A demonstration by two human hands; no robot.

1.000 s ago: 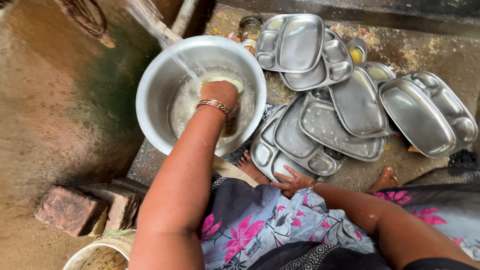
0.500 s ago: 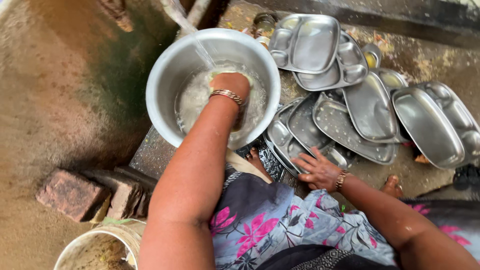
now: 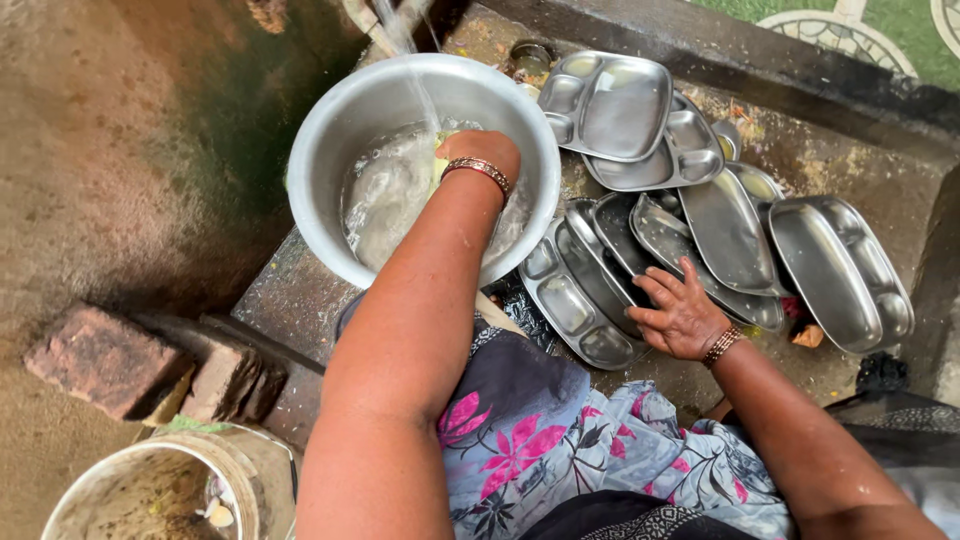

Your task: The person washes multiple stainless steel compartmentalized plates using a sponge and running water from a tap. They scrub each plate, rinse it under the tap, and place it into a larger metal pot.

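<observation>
My left hand [image 3: 478, 156], with a bangle at the wrist, reaches down into a large steel bowl [image 3: 330, 110] of foamy water. Its fingers are hidden under the wrist; a yellow-green bit shows beside them. A thin stream of water [image 3: 415, 85] falls into the bowl. My right hand [image 3: 680, 315] lies with spread fingers on a fanned stack of steel compartment trays [image 3: 575, 305] to the right of the bowl.
More trays lie behind [image 3: 610, 105] and at the far right [image 3: 840, 270]. A small steel cup [image 3: 530, 58] stands behind the bowl. Bricks [image 3: 100, 360] and a dirty bucket [image 3: 150, 490] sit at lower left. A dark stone kerb [image 3: 760, 55] runs along the back.
My right hand has moved up from the edge of the stack onto the trays. My left hand has stayed in the bowl while water keeps running.
</observation>
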